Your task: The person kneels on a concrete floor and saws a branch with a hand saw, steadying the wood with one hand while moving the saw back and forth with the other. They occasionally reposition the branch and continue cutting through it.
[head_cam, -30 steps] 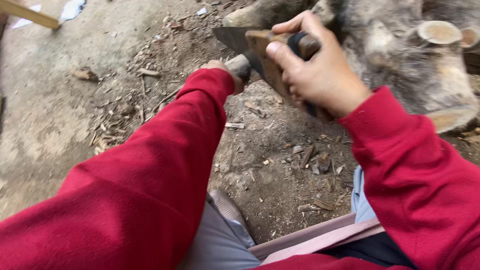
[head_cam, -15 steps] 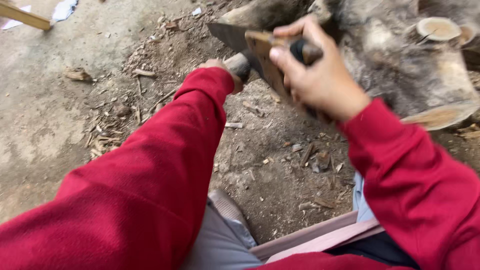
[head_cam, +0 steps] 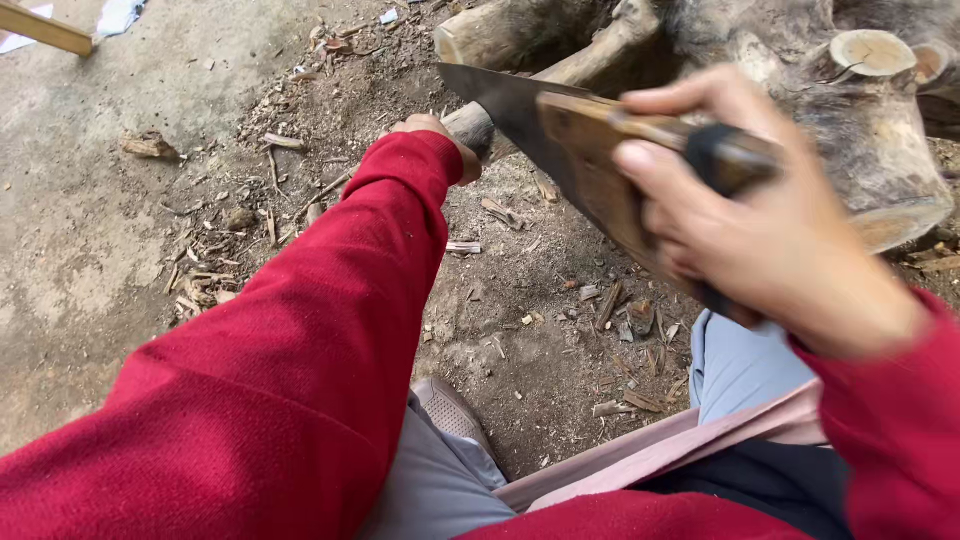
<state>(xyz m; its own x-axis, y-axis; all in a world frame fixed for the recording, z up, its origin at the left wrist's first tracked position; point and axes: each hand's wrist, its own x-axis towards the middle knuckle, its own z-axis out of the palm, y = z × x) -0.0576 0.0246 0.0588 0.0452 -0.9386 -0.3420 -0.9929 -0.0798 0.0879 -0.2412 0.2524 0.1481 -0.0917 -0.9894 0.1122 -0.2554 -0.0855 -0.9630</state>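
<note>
Up close, the right hand (head_cam: 770,235) is closed around the dark grip of a hand saw (head_cam: 560,140), index finger stretched along the top of its brown wooden handle. The left hand (head_cam: 440,135) is mostly hidden behind its red sleeve (head_cam: 300,350); its fingers curl onto the cut end of a thin branch (head_cam: 470,125), gripping it as far as can be seen. The saw's grey blade runs from the right hand away and to the left, its tip ending just above the branch, long axis slanting from lower right to upper left. A thick pale log (head_cam: 860,110) with sawn stubs lies behind it. Wood chips (head_cam: 620,310) litter the bare dirt. At the top left corner lie a wooden slat (head_cam: 45,28) and a white scrap (head_cam: 120,15), flat on the ground.
</note>
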